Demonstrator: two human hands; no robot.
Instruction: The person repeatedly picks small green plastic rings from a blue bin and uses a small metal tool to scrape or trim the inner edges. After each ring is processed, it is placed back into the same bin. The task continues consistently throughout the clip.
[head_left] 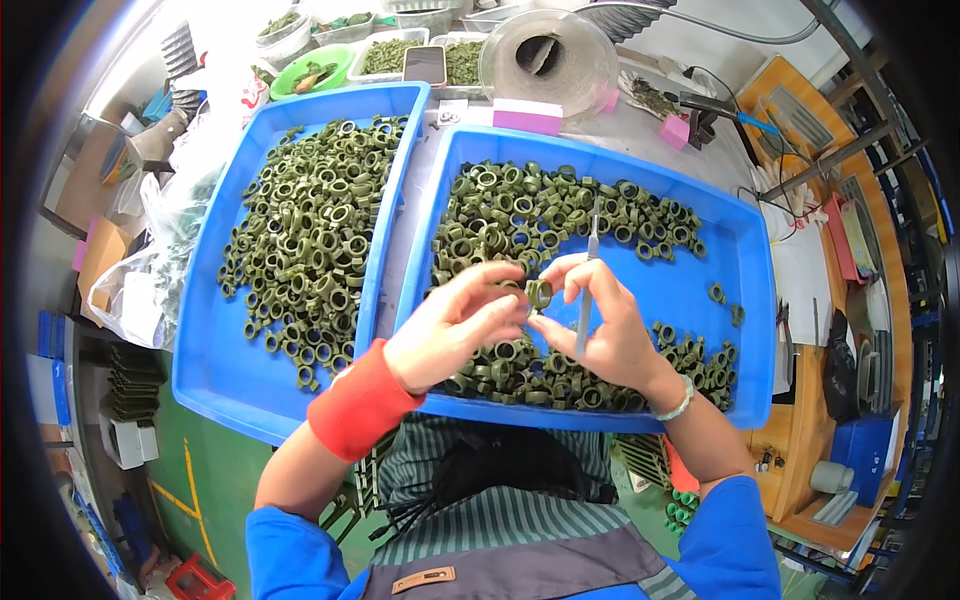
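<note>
In front of me, over the right blue tray (755,300), a small olive-green ring (539,293) is pinched at the fingertips of my right hand (610,330). That hand also grips a slim silver craft knife (588,270), its narrow end pointing away from me. My left hand (465,325), with a red wristband, is beside the ring, its fingers curled but apart. Whether its fingertips touch the ring I cannot tell. Many similar green rings (510,205) lie in this tray, along its far side and its near side.
To the left, another blue tray (205,350) holds a large heap of green rings (310,220). Behind the trays stand clear tubs of small green pieces (388,57), a phone (425,66), a pink block (527,116) and a wide cylinder (550,65). A plastic bag (150,270) hangs at the left.
</note>
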